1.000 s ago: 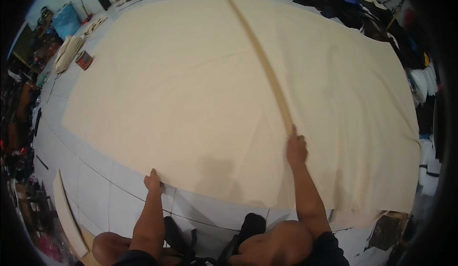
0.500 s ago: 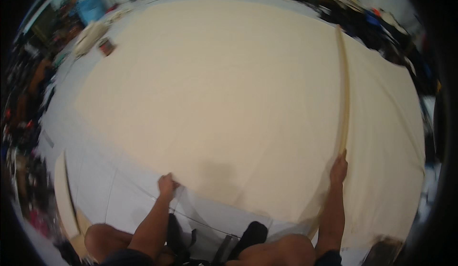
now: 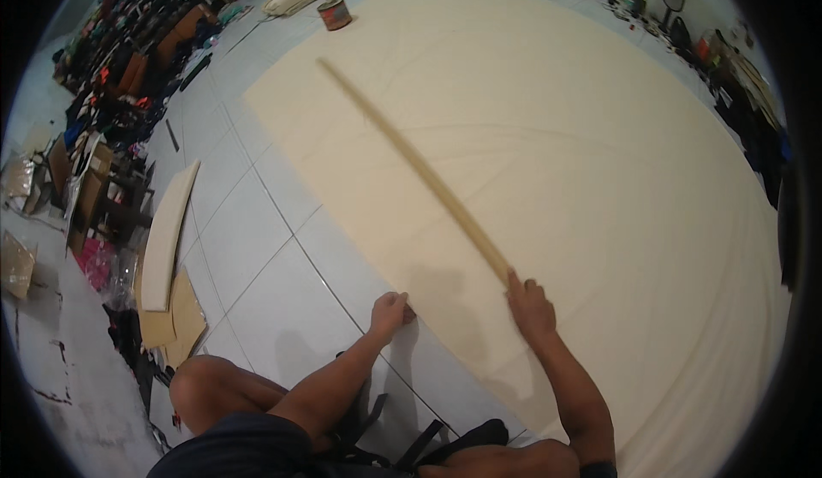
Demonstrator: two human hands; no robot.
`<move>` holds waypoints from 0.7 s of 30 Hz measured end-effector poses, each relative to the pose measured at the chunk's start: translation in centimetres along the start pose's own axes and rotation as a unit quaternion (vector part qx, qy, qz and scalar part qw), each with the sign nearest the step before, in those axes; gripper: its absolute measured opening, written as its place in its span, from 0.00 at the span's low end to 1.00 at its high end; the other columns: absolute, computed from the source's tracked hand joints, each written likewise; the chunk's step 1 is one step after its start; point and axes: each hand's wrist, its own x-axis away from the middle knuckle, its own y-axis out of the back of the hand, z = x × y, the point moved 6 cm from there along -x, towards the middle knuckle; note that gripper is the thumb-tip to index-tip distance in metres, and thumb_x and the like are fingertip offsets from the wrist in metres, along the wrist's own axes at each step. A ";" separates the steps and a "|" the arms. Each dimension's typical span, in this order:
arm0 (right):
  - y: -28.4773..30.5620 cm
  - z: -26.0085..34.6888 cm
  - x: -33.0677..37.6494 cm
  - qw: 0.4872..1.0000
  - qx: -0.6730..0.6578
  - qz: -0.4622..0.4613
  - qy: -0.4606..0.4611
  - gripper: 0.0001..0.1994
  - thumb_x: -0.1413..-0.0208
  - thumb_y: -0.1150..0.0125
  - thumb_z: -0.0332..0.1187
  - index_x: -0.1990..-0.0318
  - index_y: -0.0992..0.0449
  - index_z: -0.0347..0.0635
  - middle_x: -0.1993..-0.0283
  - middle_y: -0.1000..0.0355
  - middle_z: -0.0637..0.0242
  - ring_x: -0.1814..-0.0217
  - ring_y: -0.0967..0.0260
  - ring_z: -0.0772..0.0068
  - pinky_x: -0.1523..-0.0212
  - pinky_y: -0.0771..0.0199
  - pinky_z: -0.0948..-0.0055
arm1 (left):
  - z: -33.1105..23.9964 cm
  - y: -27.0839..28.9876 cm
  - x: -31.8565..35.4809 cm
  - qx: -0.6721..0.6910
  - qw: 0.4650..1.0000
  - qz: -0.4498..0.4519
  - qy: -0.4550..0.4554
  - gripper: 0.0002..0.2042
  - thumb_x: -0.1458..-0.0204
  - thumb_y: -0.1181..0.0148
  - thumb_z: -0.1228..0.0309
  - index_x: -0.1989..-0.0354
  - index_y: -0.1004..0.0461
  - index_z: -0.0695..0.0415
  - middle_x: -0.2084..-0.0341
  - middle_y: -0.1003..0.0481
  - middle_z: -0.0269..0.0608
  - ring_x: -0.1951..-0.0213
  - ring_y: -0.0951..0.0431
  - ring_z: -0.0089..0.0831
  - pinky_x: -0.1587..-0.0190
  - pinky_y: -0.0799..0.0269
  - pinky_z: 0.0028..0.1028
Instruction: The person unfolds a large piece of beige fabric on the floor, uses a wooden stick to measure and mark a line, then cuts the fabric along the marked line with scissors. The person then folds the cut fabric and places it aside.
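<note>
Right hand (image 3: pixel 531 307) fingers clamped on wooden stick (image 3: pixel 411 163) end; left hand (image 3: pixel 390 313) fingers pinch cloth (image 3: pixel 556 135) edge, fingertips hidden.

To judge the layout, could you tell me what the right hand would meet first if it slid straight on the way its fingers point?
The right hand already touches the long pale wooden stick lying on the cream cloth; going on, it would probably just follow that stick.

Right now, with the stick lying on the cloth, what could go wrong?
1. The right hand holds only the near end of the long stick, so the far end may swing off line.
2. The left hand pinches the cloth edge; a pull could wrinkle it.
3. The cloth lies on smooth tiles and may slide.
</note>
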 end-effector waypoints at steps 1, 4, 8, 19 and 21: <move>-0.6 2.1 0.7 0.999 -0.013 0.016 0.039 0.27 0.43 0.42 0.41 0.36 0.38 0.54 0.64 0.34 0.59 0.65 0.31 0.57 0.71 0.22 0.60 | 0.4 0.7 0.0 0.003 1.000 -0.007 0.000 0.14 0.40 0.48 0.64 0.67 0.28 0.64 0.74 0.24 0.44 0.72 0.22 0.30 0.67 0.24 0.29; -1.2 6.1 3.8 0.991 -0.021 0.026 0.127 0.27 0.44 0.42 0.42 0.36 0.37 0.54 0.63 0.34 0.59 0.65 0.32 0.57 0.71 0.24 0.61 | 0.4 0.6 0.4 0.014 1.000 -0.014 -0.005 0.14 0.40 0.48 0.63 0.67 0.28 0.64 0.75 0.24 0.43 0.74 0.22 0.29 0.68 0.24 0.28; -0.9 8.3 4.8 0.988 -0.069 0.073 0.118 0.25 0.44 0.42 0.41 0.37 0.35 0.55 0.62 0.34 0.58 0.63 0.31 0.57 0.70 0.24 0.61 | 0.3 0.9 0.6 -0.002 0.999 -0.037 -0.036 0.15 0.42 0.45 0.61 0.67 0.27 0.64 0.77 0.24 0.42 0.76 0.23 0.29 0.71 0.25 0.28; 2.9 -2.5 -1.9 1.000 -0.007 -0.016 -0.013 0.28 0.44 0.40 0.41 0.36 0.37 0.56 0.60 0.34 0.59 0.61 0.32 0.59 0.67 0.23 0.61 | -12.2 -2.9 -4.4 -0.367 0.841 -0.240 -0.318 0.27 0.45 0.46 0.56 0.42 0.37 0.61 0.43 0.37 0.60 0.39 0.40 0.54 0.39 0.46 0.46; 2.8 -5.6 -5.5 0.998 0.035 -0.030 -0.045 0.28 0.43 0.42 0.41 0.34 0.39 0.57 0.60 0.34 0.59 0.61 0.32 0.59 0.68 0.22 0.60 | -14.3 -7.1 -6.9 -0.422 0.806 -0.222 -0.350 0.31 0.44 0.48 0.53 0.37 0.41 0.60 0.38 0.44 0.62 0.35 0.48 0.56 0.35 0.52 0.49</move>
